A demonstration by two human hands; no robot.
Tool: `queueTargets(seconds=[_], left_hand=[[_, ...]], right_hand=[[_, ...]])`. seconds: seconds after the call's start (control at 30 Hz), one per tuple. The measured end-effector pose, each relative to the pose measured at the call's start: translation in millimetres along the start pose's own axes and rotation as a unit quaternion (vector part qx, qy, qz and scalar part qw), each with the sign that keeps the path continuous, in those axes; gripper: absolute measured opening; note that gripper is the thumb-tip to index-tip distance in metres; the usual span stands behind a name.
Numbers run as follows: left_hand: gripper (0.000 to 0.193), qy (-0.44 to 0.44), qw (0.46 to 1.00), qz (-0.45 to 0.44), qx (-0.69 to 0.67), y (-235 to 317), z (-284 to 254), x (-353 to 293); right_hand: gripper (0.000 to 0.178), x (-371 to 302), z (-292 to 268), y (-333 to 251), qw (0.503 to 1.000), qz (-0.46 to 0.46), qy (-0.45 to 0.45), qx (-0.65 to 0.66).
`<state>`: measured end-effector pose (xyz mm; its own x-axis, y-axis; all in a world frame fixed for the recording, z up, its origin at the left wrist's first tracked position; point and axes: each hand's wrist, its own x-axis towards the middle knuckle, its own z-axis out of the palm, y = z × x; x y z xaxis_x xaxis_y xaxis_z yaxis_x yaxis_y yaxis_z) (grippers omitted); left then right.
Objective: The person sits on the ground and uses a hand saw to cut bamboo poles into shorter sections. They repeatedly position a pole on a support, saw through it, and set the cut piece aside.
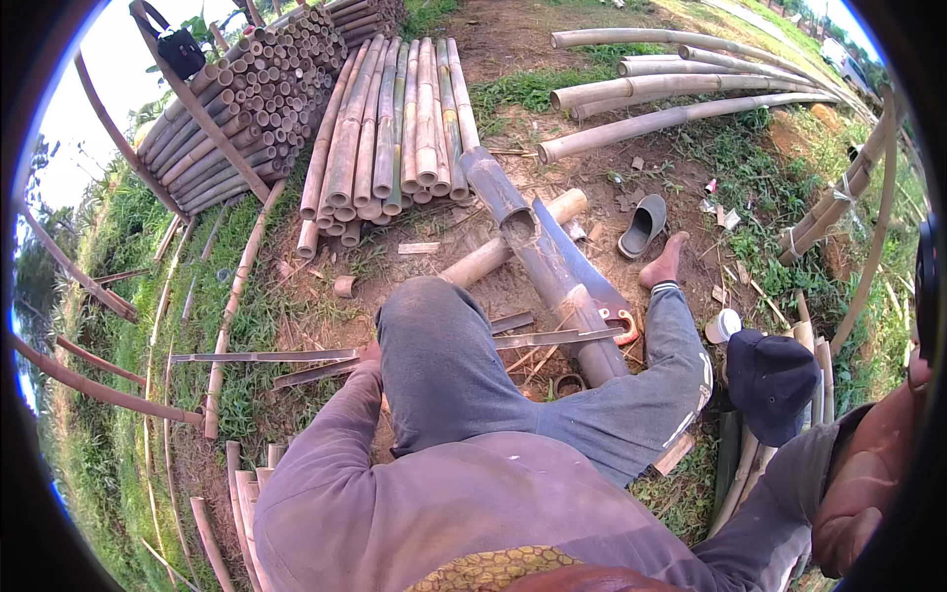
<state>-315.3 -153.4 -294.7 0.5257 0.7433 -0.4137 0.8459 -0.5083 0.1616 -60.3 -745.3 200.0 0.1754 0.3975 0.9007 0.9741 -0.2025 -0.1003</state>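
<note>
My left hand (369, 357), largely hidden by my raised knee, is closed round a long split bamboo strip (266, 356). The strip runs behind the knee, and what looks like its other end (552, 338) lies over a thick dark bamboo pole (543, 259). Another split piece (316, 373) lies just below it. Beside the dark pole is a handsaw (592, 281) with a bluish blade and an orange handle. At the right rim my right hand (863, 493) is raised close to the camera, its fingers partly cut off; whether it holds anything does not show.
A pale bamboo log (483, 260) lies crosswise under the dark pole. Cut poles (395, 128) and a large stack (256, 109) stand ahead to the left. Long poles (681, 94) lie at far right. Nearer are a slipper (646, 223), a white cup (724, 326) and a dark cap (774, 385).
</note>
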Motion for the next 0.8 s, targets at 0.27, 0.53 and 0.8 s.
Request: queueTargets(seconds=[0.27, 0.53, 0.8], left_hand=[[0.039, 0.030, 0.999, 0.032, -0.024, 21, -5, 12], [0.040, 0.111, 0.988, 0.089, -0.065, 45, -43, 22], [0.040, 0.146, 0.982, 0.085, -0.080, 47, -50, -19]], right_hand=[[0.063, 3, 19, 41, 0.994, 0.077, -0.063, 0.042], [0.075, -59, 205, 152, 0.872, 0.409, -0.034, 0.266], [0.088, -91, 376, 238, 0.650, 0.616, 0.017, 0.445]])
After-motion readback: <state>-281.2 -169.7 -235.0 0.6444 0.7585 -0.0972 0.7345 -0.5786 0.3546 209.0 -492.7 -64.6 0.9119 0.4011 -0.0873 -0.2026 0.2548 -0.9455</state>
